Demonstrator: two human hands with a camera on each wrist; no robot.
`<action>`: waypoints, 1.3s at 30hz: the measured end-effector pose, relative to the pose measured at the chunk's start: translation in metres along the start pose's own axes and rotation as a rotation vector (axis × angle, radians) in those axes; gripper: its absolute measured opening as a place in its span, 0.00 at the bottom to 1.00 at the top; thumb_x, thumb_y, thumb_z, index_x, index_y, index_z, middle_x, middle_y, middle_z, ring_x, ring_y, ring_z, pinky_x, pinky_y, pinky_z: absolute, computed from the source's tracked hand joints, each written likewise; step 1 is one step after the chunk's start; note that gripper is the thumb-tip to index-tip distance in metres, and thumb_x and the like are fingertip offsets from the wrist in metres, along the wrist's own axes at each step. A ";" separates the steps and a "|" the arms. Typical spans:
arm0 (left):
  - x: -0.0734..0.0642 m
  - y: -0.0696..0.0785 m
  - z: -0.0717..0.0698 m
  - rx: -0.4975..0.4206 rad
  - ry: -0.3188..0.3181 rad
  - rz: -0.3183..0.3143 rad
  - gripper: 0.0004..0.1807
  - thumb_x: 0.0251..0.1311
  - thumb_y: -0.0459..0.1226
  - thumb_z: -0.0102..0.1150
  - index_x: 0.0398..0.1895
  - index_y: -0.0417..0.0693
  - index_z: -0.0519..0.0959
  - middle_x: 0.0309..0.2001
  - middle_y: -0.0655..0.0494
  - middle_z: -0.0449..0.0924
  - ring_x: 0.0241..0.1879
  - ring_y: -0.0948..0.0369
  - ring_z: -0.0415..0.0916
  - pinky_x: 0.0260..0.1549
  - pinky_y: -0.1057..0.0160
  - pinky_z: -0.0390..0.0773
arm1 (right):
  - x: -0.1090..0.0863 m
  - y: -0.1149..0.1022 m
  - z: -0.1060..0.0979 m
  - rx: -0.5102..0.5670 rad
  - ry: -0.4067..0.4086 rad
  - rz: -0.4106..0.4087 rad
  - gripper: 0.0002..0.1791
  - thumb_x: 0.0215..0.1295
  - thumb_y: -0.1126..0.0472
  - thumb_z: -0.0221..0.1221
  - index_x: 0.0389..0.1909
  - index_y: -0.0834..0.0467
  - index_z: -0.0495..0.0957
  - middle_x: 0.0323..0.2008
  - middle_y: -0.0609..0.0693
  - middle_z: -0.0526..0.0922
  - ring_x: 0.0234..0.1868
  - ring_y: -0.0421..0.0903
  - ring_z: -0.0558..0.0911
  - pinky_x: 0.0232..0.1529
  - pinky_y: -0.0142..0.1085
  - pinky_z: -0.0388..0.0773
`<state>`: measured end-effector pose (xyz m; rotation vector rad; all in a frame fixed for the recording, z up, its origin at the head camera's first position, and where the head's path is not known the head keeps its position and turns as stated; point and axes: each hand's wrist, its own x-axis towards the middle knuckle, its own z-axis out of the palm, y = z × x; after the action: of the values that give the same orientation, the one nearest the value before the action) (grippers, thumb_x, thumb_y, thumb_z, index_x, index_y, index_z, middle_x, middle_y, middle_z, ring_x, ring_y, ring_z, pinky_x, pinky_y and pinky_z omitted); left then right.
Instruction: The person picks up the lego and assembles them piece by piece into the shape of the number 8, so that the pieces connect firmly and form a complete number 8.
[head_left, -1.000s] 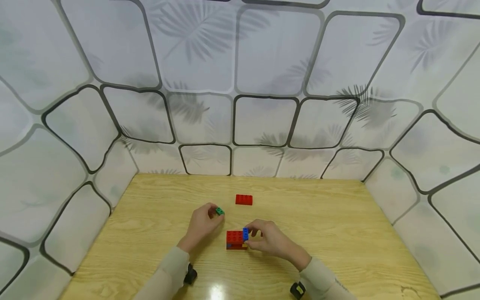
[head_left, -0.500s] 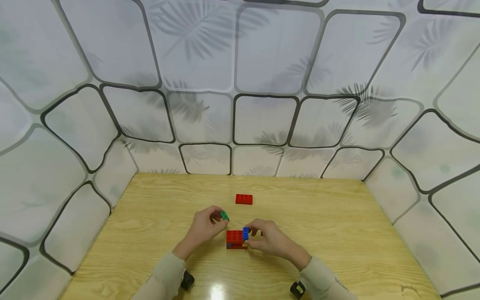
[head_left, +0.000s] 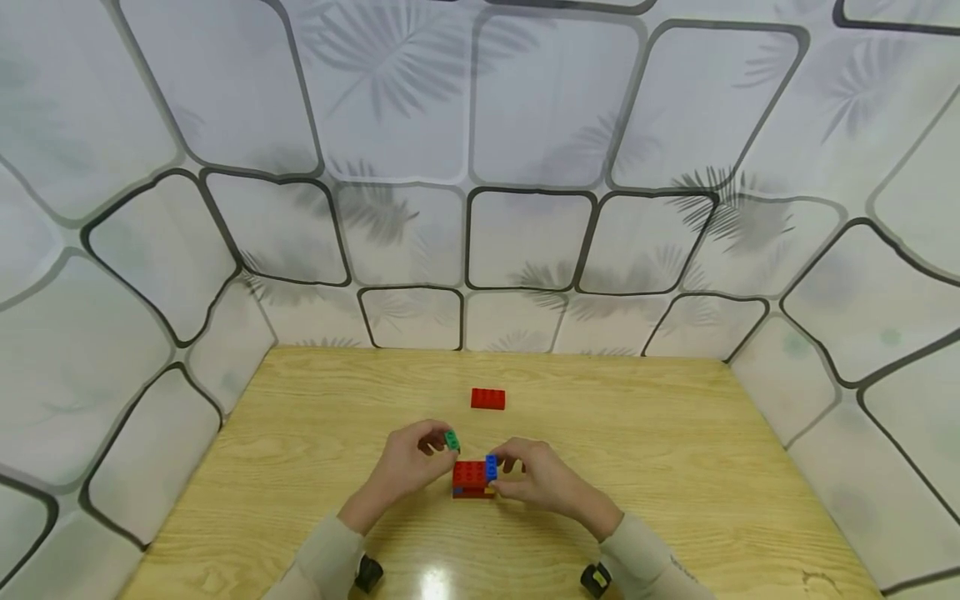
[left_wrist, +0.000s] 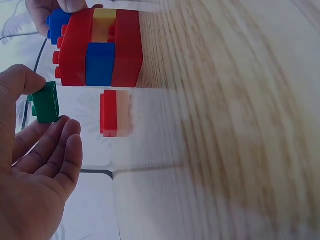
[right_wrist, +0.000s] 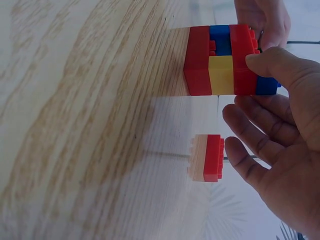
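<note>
My left hand (head_left: 408, 460) pinches a small green toy brick (left_wrist: 46, 103) between thumb and fingers, just left of and behind a brick stack (head_left: 469, 475). The green brick is tilted, its studs facing away from the table in the left wrist view. The stack has a red brick at the bottom, a yellow brick (right_wrist: 221, 75) and a blue one (left_wrist: 99, 64) in the middle, and a red brick on top. A blue brick (head_left: 491, 467) sits on the stack's right end. There my right hand (head_left: 545, 477) pinches it, thumb overlapping the upper red brick in the right wrist view.
A loose red brick (head_left: 488, 399) lies on the wooden table (head_left: 637, 433) behind the stack. Patterned fabric walls (head_left: 532, 242) stand at the back and both sides. A black wrist device (head_left: 596, 580) shows below the right sleeve.
My left hand has moved right and toward the stack with the green brick, which has turned to stand more lengthwise. My right hand and the stack have stayed put.
</note>
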<state>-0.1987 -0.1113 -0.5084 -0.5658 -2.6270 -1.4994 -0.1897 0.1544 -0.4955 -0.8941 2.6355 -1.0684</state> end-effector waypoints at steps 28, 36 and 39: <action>-0.014 0.006 -0.001 -0.005 -0.139 0.076 0.15 0.64 0.38 0.69 0.52 0.41 0.85 0.41 0.58 0.88 0.39 0.67 0.82 0.41 0.66 0.83 | 0.002 0.003 0.000 0.004 0.001 -0.015 0.18 0.70 0.55 0.69 0.57 0.57 0.84 0.47 0.45 0.88 0.44 0.43 0.84 0.42 0.33 0.81; -0.015 0.007 -0.003 -0.005 -0.152 0.096 0.16 0.64 0.37 0.69 0.52 0.40 0.85 0.42 0.56 0.89 0.40 0.67 0.83 0.42 0.65 0.84 | 0.002 0.004 0.001 0.010 0.007 -0.032 0.18 0.70 0.55 0.69 0.57 0.58 0.84 0.47 0.47 0.88 0.43 0.44 0.84 0.41 0.34 0.82; -0.015 0.006 -0.003 0.000 -0.160 0.107 0.16 0.64 0.37 0.69 0.52 0.40 0.85 0.44 0.56 0.89 0.40 0.65 0.83 0.42 0.65 0.84 | 0.001 0.004 0.001 0.011 0.009 -0.036 0.18 0.70 0.55 0.69 0.56 0.58 0.84 0.47 0.47 0.88 0.43 0.45 0.84 0.41 0.35 0.82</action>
<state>-0.1826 -0.1152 -0.5053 -0.8454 -2.6626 -1.4815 -0.1921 0.1557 -0.4991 -0.9394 2.6277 -1.0974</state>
